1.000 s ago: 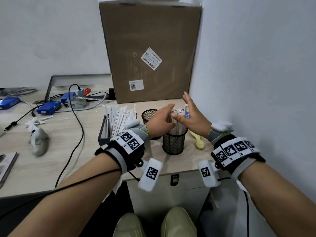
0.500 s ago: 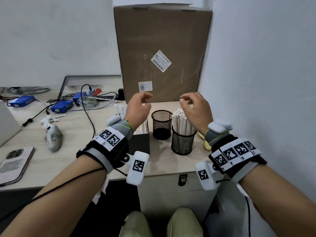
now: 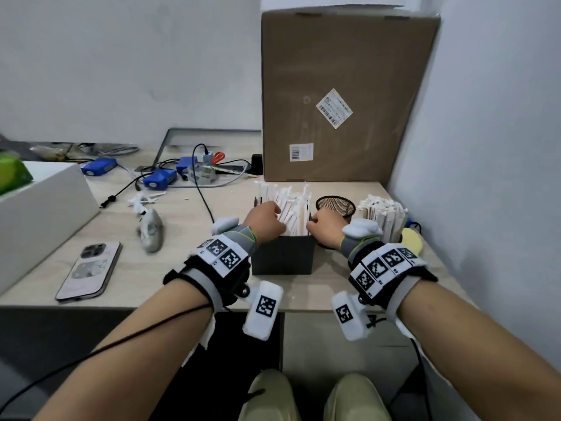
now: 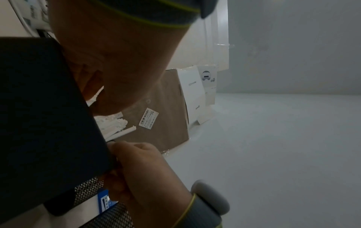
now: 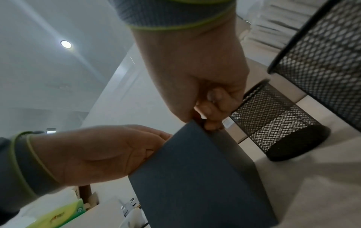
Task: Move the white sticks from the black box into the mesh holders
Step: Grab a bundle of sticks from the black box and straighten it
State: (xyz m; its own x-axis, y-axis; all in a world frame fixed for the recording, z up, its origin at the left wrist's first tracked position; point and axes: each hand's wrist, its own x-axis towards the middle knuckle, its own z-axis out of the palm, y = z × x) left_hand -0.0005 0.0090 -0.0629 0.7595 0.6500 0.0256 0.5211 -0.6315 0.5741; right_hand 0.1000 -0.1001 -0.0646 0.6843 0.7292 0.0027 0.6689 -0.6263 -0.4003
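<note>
phone [image 3: 89,270], cardboard box [image 3: 343,95] nearby

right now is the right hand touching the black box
Touching: the right wrist view shows the right hand with fingers curled onto the black box at its top corner.

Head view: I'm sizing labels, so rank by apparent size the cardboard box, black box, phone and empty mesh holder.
1. cardboard box
2. black box and phone: look alike, and the hands cover part of the box
3. empty mesh holder, partly hidden
</note>
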